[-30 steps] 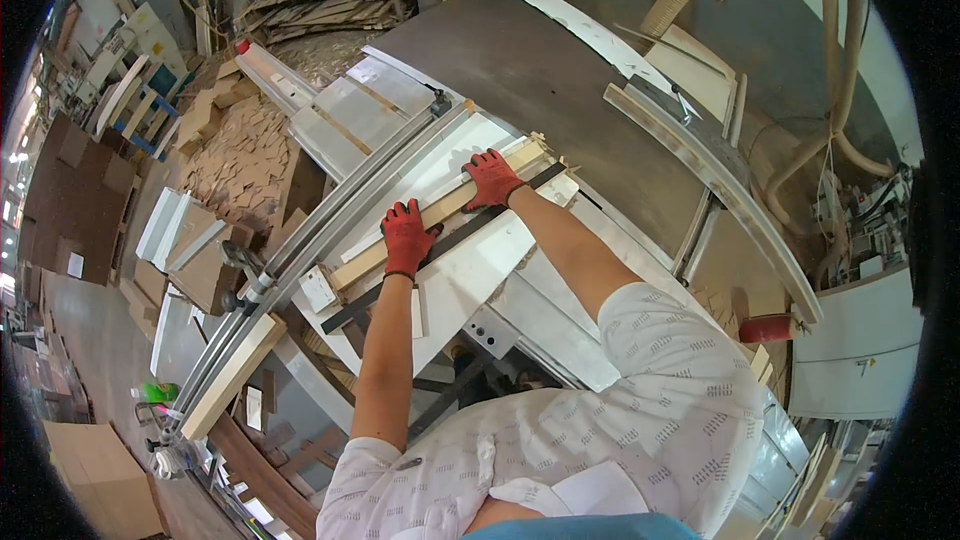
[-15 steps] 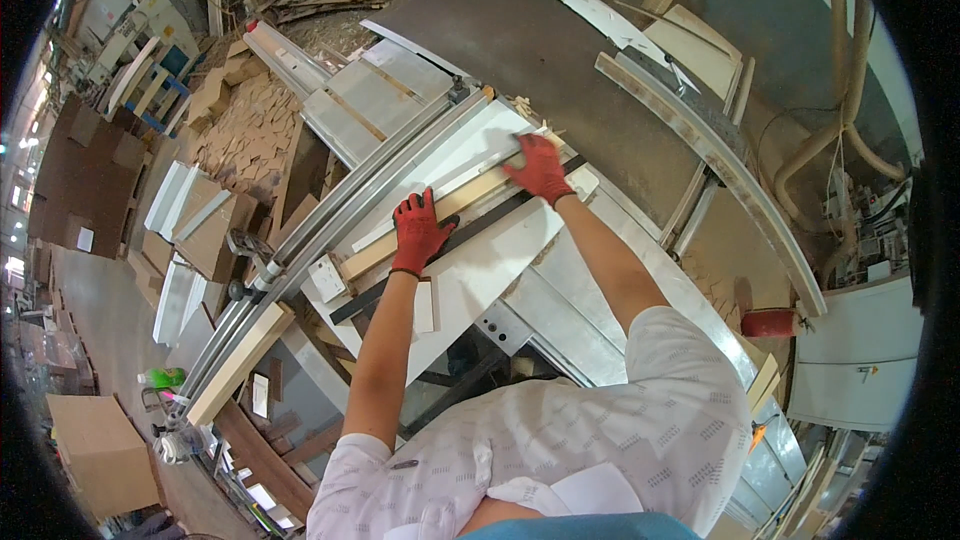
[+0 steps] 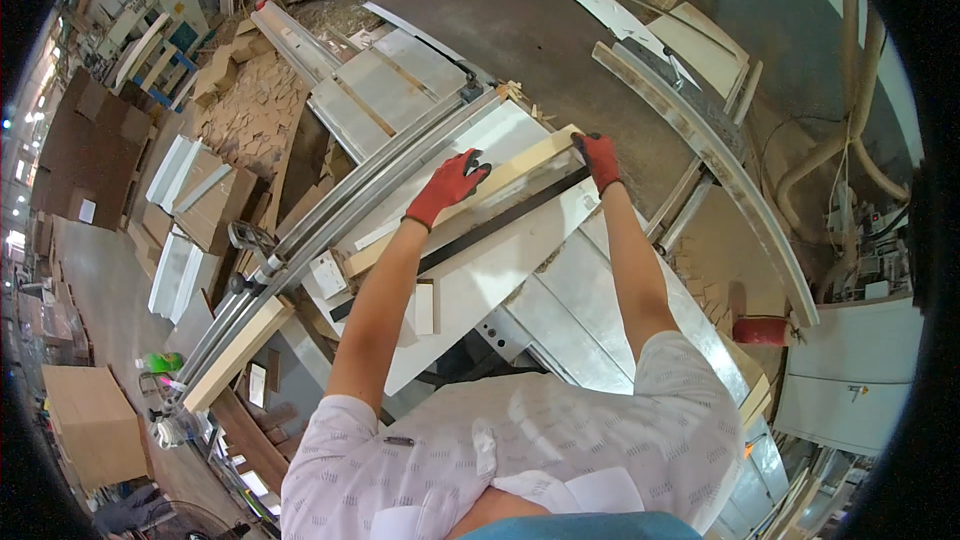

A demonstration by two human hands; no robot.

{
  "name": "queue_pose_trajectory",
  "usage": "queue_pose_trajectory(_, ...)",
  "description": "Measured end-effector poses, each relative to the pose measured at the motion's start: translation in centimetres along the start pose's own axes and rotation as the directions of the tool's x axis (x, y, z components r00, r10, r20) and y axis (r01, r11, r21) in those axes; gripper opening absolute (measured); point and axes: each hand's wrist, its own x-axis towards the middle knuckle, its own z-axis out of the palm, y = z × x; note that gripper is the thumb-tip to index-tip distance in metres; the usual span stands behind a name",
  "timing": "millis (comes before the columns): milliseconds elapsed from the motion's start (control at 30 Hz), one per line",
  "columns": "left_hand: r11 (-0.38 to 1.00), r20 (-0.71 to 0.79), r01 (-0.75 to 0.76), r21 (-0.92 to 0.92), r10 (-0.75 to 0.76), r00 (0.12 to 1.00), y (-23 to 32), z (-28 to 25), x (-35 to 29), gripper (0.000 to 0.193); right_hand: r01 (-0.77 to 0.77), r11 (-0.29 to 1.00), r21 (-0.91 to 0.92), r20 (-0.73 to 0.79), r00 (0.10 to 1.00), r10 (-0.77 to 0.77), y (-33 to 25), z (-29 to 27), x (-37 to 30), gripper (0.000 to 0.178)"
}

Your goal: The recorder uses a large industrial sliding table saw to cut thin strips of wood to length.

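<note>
One pale, square-edged wood strip (image 3: pixel 530 159) lies diagonally mid-frame on the white table (image 3: pixel 500 270): laid out, one piece as far as visible; what's left, can't tell. Left hand (image 3: pixel 450 188): grip open by its middle, contact unclear. Right hand (image 3: pixel 601 162): curled at its upper-right end, can't tell if clamped. Flat black bar (image 3: pixel 500 223) alongside; smooth metal rails (image 3: pixel 390 170) upper left, rough tan scraps (image 3: pixel 245 110) beyond.

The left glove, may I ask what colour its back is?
Red; the left glove shows best in the head view.
</note>
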Motion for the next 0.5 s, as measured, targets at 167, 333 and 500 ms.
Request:
queue_pose_trajectory(167,0.952,0.295,0.042,-0.304,0.052,0.954,5.2,-3.3,-0.7,0.040,0.030,0.640,0.768,0.018,0.998,-0.068,-4.0,-4.2,-5.5,0.011)
queue_pose_trajectory(333,0.980,-0.051,-0.159,0.119,0.165,0.985,13.1,-4.3,-4.9,0.043,-0.025,0.053,0.998,0.031,0.993,-0.110,-5.9,-2.0,-12.6,0.033)
queue_pose_trajectory(500,0.880,-0.565,-0.228,0.416,0.447,0.693,21.7,-5.1,-6.8,0.051,-0.072,0.124,0.990,0.120,0.891,-0.437,-16.3,3.6,-26.6,0.072)
